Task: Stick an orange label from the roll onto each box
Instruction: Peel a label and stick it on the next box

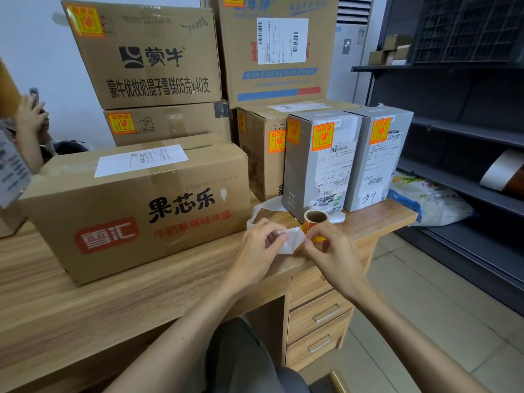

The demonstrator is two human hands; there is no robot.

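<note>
Orange label [304,228], half peeled: my left hand [256,245] pinches the white backing strip [292,240], my right hand [330,252] pinches the label's edge by the roll [315,217], just right of the big brown box [136,205] on the bench [85,302]. That box looks unlabelled; next, peel clean and press it there.

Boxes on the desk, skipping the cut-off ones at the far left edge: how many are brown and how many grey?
Brown boxes: 5
Grey boxes: 2
Total: 7
</note>
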